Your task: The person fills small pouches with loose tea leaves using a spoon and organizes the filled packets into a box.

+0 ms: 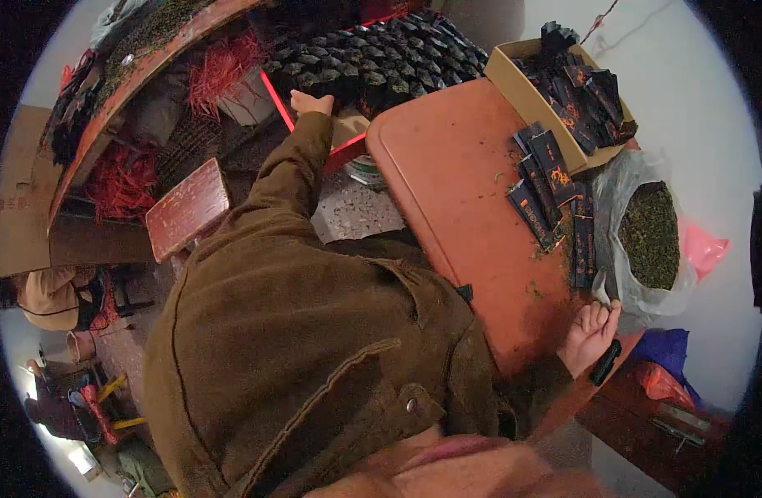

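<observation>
My left hand [312,103] reaches over the rim of a red-edged box [345,154], at the near ends of tightly packed rows of black packets [381,62]. Its fingers are partly hidden, and I cannot tell whether it grips one. My right hand [591,334] is closed, pinching a small pale scoop-like tool [601,290] at the table's right side. Just beyond it stands a clear plastic bag [611,199] full of dark green dried leaf [650,236]. Several flat black packets with orange print [551,166] lie on the table near the bag.
An orange-brown table [455,191] carries a cardboard box [522,104] of black packets and scattered leaf bits. A black object [605,363] lies by my right wrist. At left are a wooden stool [190,207], red paper shreds [124,178] and a seated person [53,299].
</observation>
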